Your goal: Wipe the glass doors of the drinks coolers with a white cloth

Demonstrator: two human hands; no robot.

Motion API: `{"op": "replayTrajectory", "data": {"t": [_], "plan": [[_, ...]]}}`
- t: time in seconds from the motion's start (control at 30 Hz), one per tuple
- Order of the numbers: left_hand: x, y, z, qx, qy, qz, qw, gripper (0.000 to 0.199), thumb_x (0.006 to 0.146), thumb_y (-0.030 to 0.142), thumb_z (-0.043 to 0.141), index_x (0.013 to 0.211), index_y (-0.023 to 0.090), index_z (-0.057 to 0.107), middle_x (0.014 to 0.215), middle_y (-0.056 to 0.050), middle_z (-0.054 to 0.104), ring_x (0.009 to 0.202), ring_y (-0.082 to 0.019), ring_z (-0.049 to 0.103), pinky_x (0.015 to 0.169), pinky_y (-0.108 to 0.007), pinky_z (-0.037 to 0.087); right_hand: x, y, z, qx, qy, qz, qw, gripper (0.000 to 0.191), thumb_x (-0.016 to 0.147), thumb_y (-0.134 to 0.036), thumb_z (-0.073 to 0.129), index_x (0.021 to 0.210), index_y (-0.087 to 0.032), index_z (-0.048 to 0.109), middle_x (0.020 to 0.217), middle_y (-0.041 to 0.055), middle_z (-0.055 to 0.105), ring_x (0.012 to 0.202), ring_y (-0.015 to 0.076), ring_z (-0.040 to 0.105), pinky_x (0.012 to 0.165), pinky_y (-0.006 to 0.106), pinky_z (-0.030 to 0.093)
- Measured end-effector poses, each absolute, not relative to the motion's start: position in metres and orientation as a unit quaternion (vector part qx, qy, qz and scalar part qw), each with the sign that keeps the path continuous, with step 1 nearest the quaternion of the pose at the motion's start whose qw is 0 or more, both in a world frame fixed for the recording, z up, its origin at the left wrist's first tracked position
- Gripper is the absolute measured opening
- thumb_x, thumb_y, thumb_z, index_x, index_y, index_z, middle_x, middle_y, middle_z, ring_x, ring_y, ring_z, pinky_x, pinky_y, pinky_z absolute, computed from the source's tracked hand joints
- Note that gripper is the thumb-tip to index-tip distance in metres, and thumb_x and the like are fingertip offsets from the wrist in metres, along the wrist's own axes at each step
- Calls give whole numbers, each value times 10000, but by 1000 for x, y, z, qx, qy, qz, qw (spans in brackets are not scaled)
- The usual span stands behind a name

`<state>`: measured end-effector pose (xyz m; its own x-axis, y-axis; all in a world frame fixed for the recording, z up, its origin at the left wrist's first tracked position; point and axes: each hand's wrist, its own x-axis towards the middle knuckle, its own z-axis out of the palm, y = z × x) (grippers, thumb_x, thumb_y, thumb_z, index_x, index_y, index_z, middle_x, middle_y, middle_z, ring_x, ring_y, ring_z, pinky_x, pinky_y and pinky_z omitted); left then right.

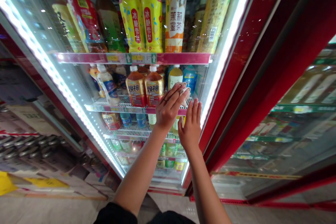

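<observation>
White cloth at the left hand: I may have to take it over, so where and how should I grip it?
Probably pinch the white cloth by the crumpled part showing right of the left hand, coming from the right, above the right hand. That part looks loose and uncovered, while the left hand's fingers hide some of the rest.
</observation>
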<state>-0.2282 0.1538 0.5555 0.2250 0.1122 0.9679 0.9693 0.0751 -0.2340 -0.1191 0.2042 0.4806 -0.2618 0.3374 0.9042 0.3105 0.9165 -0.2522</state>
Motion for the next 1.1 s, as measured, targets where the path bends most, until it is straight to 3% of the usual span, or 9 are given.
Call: {"op": "replayTrajectory", "data": {"t": [0.2,0.47,0.67,0.83,1.0,1.1], "plan": [[-228,144,545,-584,-491,-359,537,674,1101,79,521,1719,253,313,1495,-49,727,1489,-181,597,1239,-356,554,-135,219,462,-231,-785,-58,572,833,1121,-332,438,1763,-194,-75,1857,129,51,1717,335,53,1350,620,293],[-239,154,559,-485,-481,-461,566,641,1070,36,554,1642,318,486,1418,-40,770,1398,-227,687,1207,-407,583,-149,224,452,-273,-772,-69,570,825,1119,-362,386,1754,-185,-111,1863,136,37,1721,340,56,1338,625,277],[-244,143,547,-528,-491,-400,566,657,1098,92,553,1694,307,377,1432,-19,765,1400,-192,681,1202,-364,580,-150,224,452,-269,-766,-74,580,807,1123,-376,355,1755,-190,-112,1867,120,-2,1720,351,62,1332,625,279],[-259,126,540,-537,-501,-376,565,682,1079,35,543,1689,300,394,1473,-38,741,1419,-196,665,1268,-392,515,-150,225,453,-273,-769,-71,574,800,1127,-391,336,1755,-189,-117,1868,117,-15,1721,351,46,1337,642,268],[-257,143,555,-504,-530,-400,552,751,1069,-6,470,1738,273,270,1556,-79,676,1479,-256,613,1266,-469,528,-150,220,458,-264,-771,-48,578,810,1129,-399,335,1749,-203,-147,1866,103,-77,1722,344,-30,1341,689,225],[-258,139,555,-534,-525,-369,550,723,1083,2,431,1734,277,276,1535,-60,694,1456,-231,633,1246,-447,551,-152,207,462,-256,-771,-28,582,841,1127,-423,352,1743,-199,-176,1858,90,-146,1717,330,-109,1341,711,207]]}}
